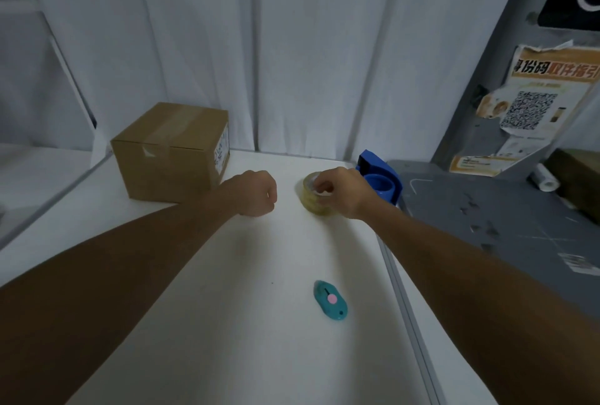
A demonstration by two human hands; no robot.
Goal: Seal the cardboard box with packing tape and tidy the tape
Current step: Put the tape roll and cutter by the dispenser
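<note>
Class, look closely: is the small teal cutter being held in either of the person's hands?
No. The teal cutter lies alone on the white table, while the right hand grips the tape roll and the left hand is a fist.

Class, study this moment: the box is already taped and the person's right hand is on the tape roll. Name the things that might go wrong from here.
1. The right hand grips the tape roll from above, close to the blue dispenser; lifting it carelessly might knock the dispenser.
2. The teal cutter lies loose near the white table's right edge; a sweeping forearm might push it off.
3. The tape end on the cardboard box looks slightly lifted, so the seal may peel.
</note>
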